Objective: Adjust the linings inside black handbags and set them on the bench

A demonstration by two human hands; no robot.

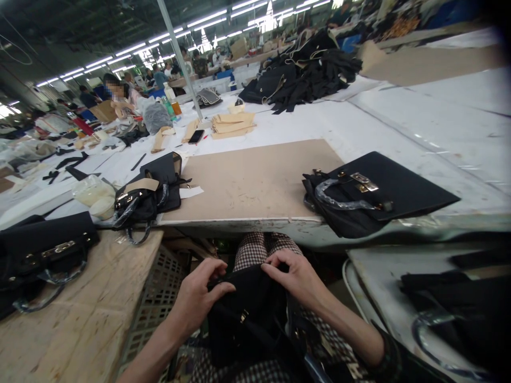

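Black bag (249,319) extends below left hand (202,295) and right hand (295,276); rim between.

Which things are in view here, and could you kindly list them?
Long white worktable: one, white, ahead
Flat rectangular board: one, brown, on worktable
Stiff gold-clasped handbag: one, black, board's right end
Plastic-handled bags: several, black, left and lower right
Folded fabric-like strips: one stack, tan, beyond board
Rectangular phone: one, dark, beside stack
Heaped bag parts: uncountable, black, back
Perforated plastic crate: one, grey, lower left
Soft fabric bag: one, black, lap
Other people: several, background
Checked trousers: brown-white, below worktable
Left hand, right hand: bare, soft bag's top edge
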